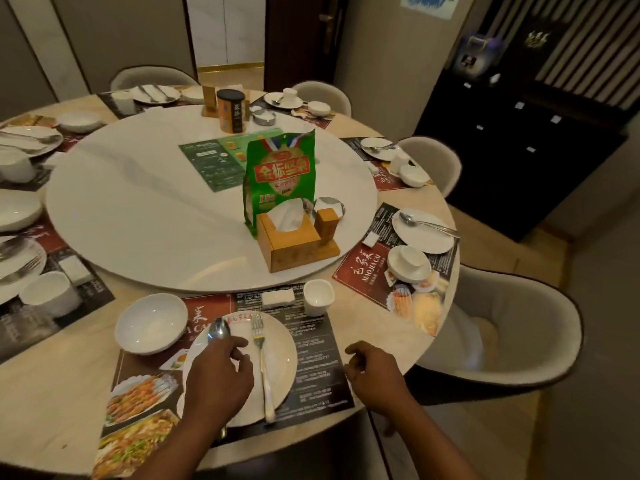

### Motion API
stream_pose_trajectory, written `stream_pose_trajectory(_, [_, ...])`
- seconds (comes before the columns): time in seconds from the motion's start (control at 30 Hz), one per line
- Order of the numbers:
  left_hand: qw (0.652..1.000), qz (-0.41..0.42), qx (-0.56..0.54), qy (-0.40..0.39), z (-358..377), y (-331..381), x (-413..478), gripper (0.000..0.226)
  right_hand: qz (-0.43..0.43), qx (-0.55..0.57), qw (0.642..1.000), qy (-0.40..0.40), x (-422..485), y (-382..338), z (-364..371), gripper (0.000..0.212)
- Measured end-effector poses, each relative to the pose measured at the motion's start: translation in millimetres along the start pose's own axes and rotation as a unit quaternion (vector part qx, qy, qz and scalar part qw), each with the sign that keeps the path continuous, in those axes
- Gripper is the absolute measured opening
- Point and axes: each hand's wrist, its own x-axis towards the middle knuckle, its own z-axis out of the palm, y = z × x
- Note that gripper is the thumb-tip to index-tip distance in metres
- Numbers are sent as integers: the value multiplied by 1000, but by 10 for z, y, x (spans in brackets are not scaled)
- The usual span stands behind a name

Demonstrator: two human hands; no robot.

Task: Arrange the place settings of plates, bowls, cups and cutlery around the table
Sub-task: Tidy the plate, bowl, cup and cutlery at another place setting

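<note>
In the head view, a spoon (219, 330) is gripped in the curled fingers of the left hand (218, 374) over the white plate (282, 355), where a fork (262, 362) is laid. The right hand (375, 374) is held loosely curled and empty above the placemat (311, 344).

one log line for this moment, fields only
left hand: holds spoon over plate | fork: lying on plate | right hand: empty, right of plate

The spoon (219, 330) and fork (265, 375) are polished metal — the plate (283, 362) glossy white ceramic; the tissue box (294, 258) is matt wood.
</note>
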Motion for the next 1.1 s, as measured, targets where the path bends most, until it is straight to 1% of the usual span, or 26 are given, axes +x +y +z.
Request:
stream_pose_trajectory(0.17, [999,18,36,16,261,242,292,27,-68,14,997,14,678,-25,-199,61])
stream_pose_trajectory(0.3, [994,-12,94,48,458,451,498,29,-100,35,994,-33,1183,48,-192,84])
stream_pose_trajectory(0.4, [985,-24,167,47,525,557,567,34,-117,48,989,-76,1400,40,-105,92])
stream_pose_trajectory(0.43, [980,-24,193,43,549,575,578,34,-125,54,987,-87,1435,25,-78,92])
stream_pose_trajectory(0.5, [975,-18,219,36,588,613,637,35,-150,76,981,-101,1507,-16,-39,83])
stream_pose_trajectory(0.63, [975,23,219,13,717,601,830,31,-202,86,971,-95,1612,-71,30,73])
stream_pose_trajectory(0.73, [969,75,235,-25,872,565,952,35,-204,93,970,-91,1660,-57,80,70])
stream_pose_trajectory(0.83, [958,100,259,-69,988,523,994,36,-187,98,972,-100,1712,-31,113,71])
stream_pose_trajectory(0.93, [951,109,278,-78,1010,490,972,36,-180,90,975,-98,1720,-63,143,71])
stream_pose_trajectory(1.1, [951,111,277,-75,945,405,1031,38,-199,81,972,-93,1635,-129,218,73])
